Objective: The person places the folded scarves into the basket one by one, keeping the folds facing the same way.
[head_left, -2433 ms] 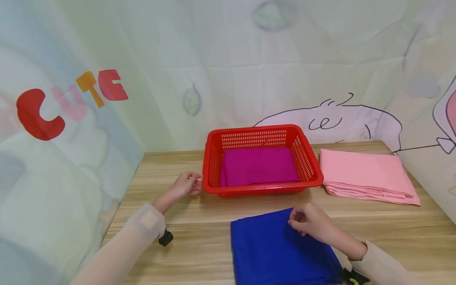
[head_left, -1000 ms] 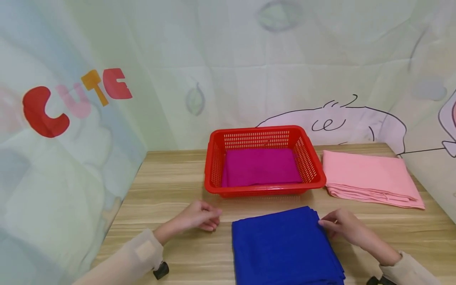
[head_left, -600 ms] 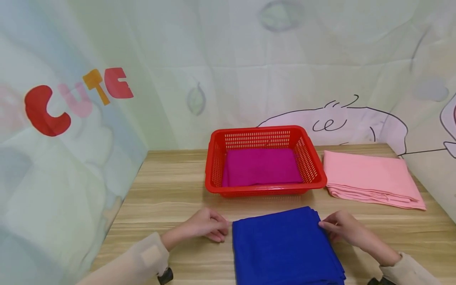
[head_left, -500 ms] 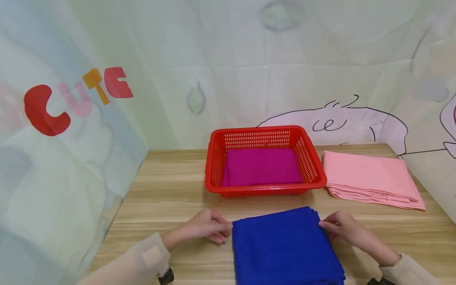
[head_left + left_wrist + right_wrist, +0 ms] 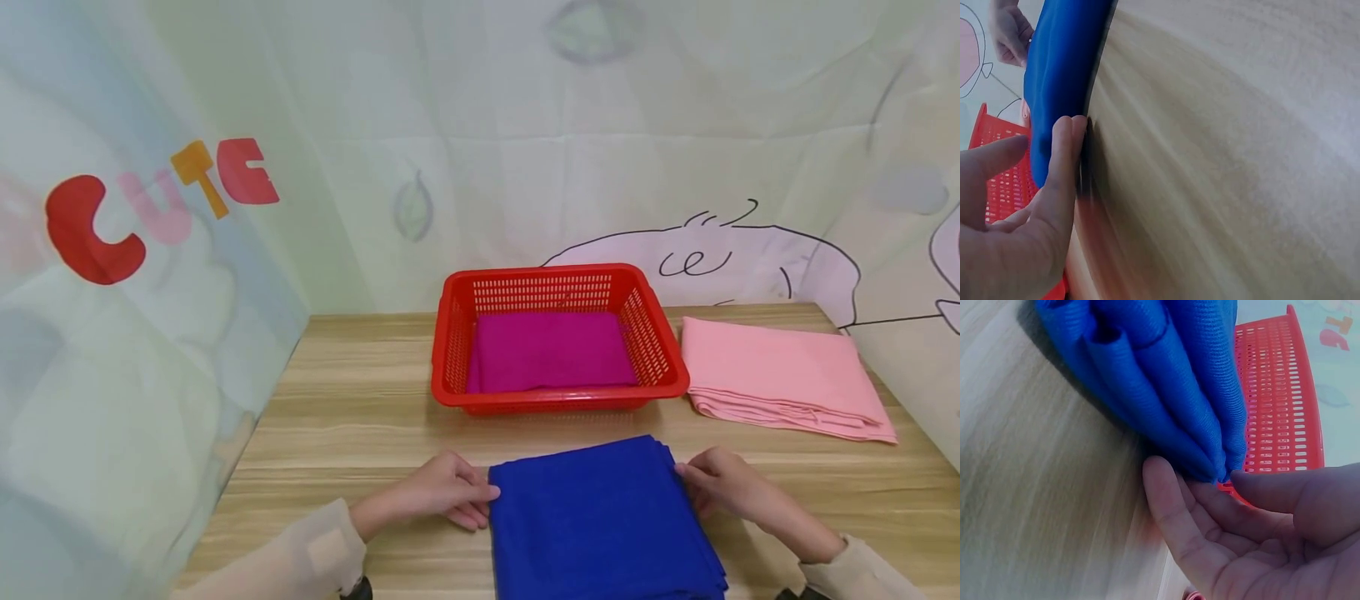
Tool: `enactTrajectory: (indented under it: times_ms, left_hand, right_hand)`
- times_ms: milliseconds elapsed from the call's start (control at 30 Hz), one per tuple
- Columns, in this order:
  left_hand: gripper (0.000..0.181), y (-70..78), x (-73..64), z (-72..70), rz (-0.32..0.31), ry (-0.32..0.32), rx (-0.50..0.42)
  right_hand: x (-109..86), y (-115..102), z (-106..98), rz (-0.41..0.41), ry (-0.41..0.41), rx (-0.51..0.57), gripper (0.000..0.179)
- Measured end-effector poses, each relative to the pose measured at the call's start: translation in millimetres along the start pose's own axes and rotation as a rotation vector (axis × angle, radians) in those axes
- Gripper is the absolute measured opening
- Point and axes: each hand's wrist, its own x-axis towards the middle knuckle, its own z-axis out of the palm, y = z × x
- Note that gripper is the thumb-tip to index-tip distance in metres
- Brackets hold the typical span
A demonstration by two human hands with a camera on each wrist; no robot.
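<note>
A folded blue cloth (image 5: 592,517) lies on the table in front of the person. At its far left corner is the left hand (image 5: 453,490); the left wrist view shows extended fingers (image 5: 1063,153) against the cloth's lower edge, the thumb (image 5: 997,156) held apart. On the opposite side, the right hand (image 5: 723,483) touches the cloth's far right corner. Its thumb tip meets the folded layers in the right wrist view, and its loosely bent fingers (image 5: 1163,481) lie at the lower edge, without a visible grip. The near part of the cloth runs out of the head view.
Behind the blue cloth stands a red plastic basket (image 5: 558,398) with a folded magenta cloth (image 5: 555,350) inside. A folded pink cloth (image 5: 780,371) lies to the basket's right. Printed fabric (image 5: 360,167) hangs behind and beside the wooden table (image 5: 352,400).
The left hand has come from beside the basket down and right to the blue cloth's left edge. The right hand has shifted from above the cloth to its right corner. The cloths appear unmoved.
</note>
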Motion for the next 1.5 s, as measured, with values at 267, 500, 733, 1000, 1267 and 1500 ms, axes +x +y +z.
enactTrajectory:
  times_ms: [267, 500, 733, 1000, 1267, 1500]
  left_hand:
    - [0.018, -1.1, 0.9, 5.2, -0.006, 0.005, 0.003]
    - [0.021, -3.2, 1.2, 8.3, -0.011, 0.002, 0.010]
    - [0.020, -2.7, -0.5, 8.4, 0.000, -0.008, 0.003]
    - [0.018, -1.0, -2.2, 8.6, -0.006, -0.030, 0.001]
    - [0.017, -2.2, -1.3, 10.2, -0.004, -0.027, 0.004]
    - [0.016, -1.9, -1.1, 12.6, -0.011, -0.016, -0.009]
  right_hand:
    - [-0.2, -7.4, 3.2, 0.068, 0.007, -0.012, 0.044]
    - [0.3, -6.3, 5.9, 0.039, -0.008, -0.006, 0.031]
    - [2.6, -3.5, 12.1, 0.006, 0.009, 0.021, 0.023]
    - [2.8, -4.2, 16.1, -0.018, 0.043, -0.014, 0.020]
    - [2.9, -3.0, 16.2, -0.107, 0.112, -0.171, 0.020]
    - [1.4, -4.4, 12.8, -0.095, 0.087, -0.045, 0.018]
